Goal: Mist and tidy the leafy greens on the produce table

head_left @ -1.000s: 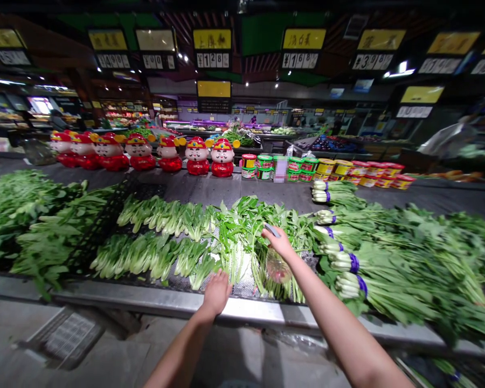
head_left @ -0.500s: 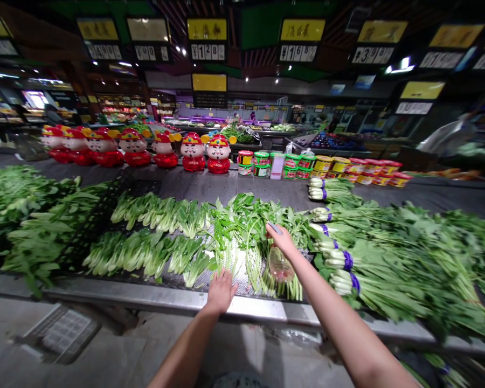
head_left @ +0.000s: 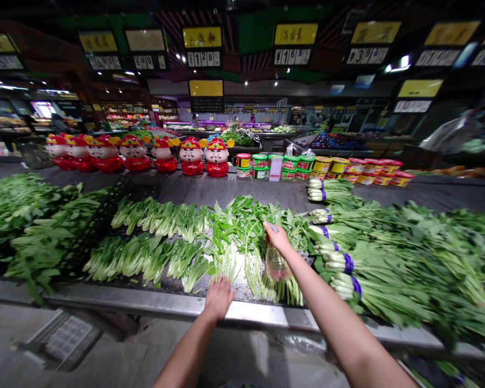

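My right hand (head_left: 278, 238) is closed round the top of a clear spray bottle (head_left: 278, 265), held over long-stemmed leafy greens (head_left: 244, 215) in the middle of the display. The fingers round the bottle's head are partly hidden. My left hand (head_left: 219, 298) rests palm down, fingers stretched out, at the front of the perforated metal shelf (head_left: 236, 284), close to the stem ends. Left of it lie two rows of bok choy (head_left: 145, 258). To the right are bunches of greens tied with purple bands (head_left: 343, 263).
A metal rail (head_left: 258, 311) runs along the display's front. Red figurine jars (head_left: 192, 156) and stacked small tubs (head_left: 291, 167) line the back ledge. Loose leafy greens (head_left: 44, 226) are heaped at the left. A grey crate (head_left: 62, 340) sits on the floor. Price signs (head_left: 296, 43) hang overhead.
The view has tilted up slightly. My right hand and the spray bottle have moved slightly left. My left hand stays flat at the shelf's front.
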`<state>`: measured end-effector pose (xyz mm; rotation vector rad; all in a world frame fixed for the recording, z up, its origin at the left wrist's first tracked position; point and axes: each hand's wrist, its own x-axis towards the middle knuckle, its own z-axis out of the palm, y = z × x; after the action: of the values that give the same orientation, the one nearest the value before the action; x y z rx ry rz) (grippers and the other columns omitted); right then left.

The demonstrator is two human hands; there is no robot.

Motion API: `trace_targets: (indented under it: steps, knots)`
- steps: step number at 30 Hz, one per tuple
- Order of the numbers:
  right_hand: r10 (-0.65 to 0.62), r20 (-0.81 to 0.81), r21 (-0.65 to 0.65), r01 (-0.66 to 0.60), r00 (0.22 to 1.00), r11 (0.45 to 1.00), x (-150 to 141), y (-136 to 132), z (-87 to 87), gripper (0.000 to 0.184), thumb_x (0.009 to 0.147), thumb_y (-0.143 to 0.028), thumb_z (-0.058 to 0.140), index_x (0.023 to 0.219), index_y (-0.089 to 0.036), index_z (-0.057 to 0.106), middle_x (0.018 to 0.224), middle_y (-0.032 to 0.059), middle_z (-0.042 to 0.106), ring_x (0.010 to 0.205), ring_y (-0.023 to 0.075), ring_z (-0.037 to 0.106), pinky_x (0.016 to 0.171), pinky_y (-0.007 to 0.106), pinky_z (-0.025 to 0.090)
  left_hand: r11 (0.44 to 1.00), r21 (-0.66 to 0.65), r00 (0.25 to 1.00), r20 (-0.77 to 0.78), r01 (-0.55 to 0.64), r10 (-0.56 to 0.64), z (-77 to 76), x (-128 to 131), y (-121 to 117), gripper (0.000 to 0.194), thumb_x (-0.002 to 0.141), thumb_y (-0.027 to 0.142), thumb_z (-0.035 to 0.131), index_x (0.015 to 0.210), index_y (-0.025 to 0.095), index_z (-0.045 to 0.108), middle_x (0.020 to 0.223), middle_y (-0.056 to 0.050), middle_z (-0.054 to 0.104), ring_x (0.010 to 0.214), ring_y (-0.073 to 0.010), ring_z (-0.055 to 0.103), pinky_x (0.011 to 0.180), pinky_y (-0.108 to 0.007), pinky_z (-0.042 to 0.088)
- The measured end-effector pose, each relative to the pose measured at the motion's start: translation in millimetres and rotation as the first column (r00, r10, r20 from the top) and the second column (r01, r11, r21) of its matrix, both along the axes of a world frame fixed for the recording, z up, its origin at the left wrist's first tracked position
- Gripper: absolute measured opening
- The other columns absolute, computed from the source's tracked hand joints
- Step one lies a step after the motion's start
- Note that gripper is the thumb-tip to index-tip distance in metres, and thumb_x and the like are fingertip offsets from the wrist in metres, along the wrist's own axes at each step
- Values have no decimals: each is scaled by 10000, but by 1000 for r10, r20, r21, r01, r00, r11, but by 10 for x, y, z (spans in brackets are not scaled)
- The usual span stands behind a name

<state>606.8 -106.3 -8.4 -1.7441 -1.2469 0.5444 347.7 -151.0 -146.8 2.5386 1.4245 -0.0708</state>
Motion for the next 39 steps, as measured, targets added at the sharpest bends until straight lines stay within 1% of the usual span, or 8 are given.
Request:
trace_targets:
  steps: [6, 11, 15, 19, 22, 28, 35, 39]
  knots:
    - [41, -101, 14, -39, 994, 999, 119, -15, 107, 548, 848, -687, 439, 651, -198, 587, 705, 64, 675, 602, 185, 578, 603, 335, 481, 1000, -18, 1000, -26, 5, -5, 29, 4, -2, 594, 998, 388, 185, 1422, 114, 498, 1534, -123, 420, 1473, -275, 272, 1231, -492, 168]
    - [47, -165, 31, -43, 985, 999, 178, -11, 223, 398, 857, -576, 503, 771, -206, 623, 788, 66, 680, 680, 188, 599, 613, 327, 507, 1000, -17, 999, -45, 8, -9, 8, 6, 21, 593, 993, 381, 176, 1410, 133, 516, 1528, -120, 434, 1466, -277, 292, 1220, -492, 205]
    - [99, -197, 0, -101, 975, 995, 243, -47, 187, 313, 832, -495, 572, 942, -210, 641, 857, 72, 675, 745, 214, 611, 659, 365, 529, 1000, -20, 999, -45, 1, -2, 17, 6, 13, 608, 993, 384, 156, 1404, 129, 524, 1529, -115, 433, 1472, -274, 276, 1222, -491, 204]
    - [236, -153, -51, -246, 960, 968, 339, -126, 106, 380, 804, -513, 633, 1009, -194, 618, 966, 92, 658, 855, 233, 618, 790, 406, 530, 1000, -14, 999, -44, -18, 18, 75, 15, -21, 613, 992, 384, 151, 1399, 124, 529, 1528, -116, 432, 1472, -274, 276, 1222, -489, 204]
    - [302, -63, -32, -305, 951, 952, 385, -198, 91, 434, 810, -561, 610, 1006, -174, 596, 953, 80, 638, 870, 230, 604, 857, 423, 508, 999, -27, 998, -54, -27, 26, 125, 24, -38, 611, 990, 389, 163, 1410, 120, 516, 1539, -114, 414, 1474, -282, 269, 1225, -493, 193]
    - [180, 11, 62, -181, 984, 982, 406, -327, 121, 434, 822, -615, 539, 868, -187, 593, 805, 41, 608, 765, 221, 583, 756, 391, 510, 999, -30, 998, -58, -34, 32, 149, 31, -42, 606, 987, 388, 173, 1411, 124, 517, 1540, -116, 414, 1471, -280, 277, 1222, -483, 202]
    - [106, -225, 84, -89, 968, 992, 572, -463, 15, 478, 719, -604, 647, 918, -170, 661, 752, 42, 656, 677, 203, 606, 553, 301, 479, 1000, 1, 998, -54, -26, 26, 76, 18, -14, 593, 987, 412, 176, 1399, 190, 540, 1518, -85, 453, 1459, -276, 310, 1208, -491, 225]
    - [52, -313, 67, -33, 948, 997, 642, -557, 15, 473, 724, -622, 628, 874, -175, 668, 790, 65, 682, 671, 191, 608, 506, 271, 455, 1000, -2, 998, -64, -25, 25, 47, 16, 4, 601, 987, 411, 171, 1402, 177, 535, 1525, -83, 442, 1457, -281, 310, 1208, -487, 223]
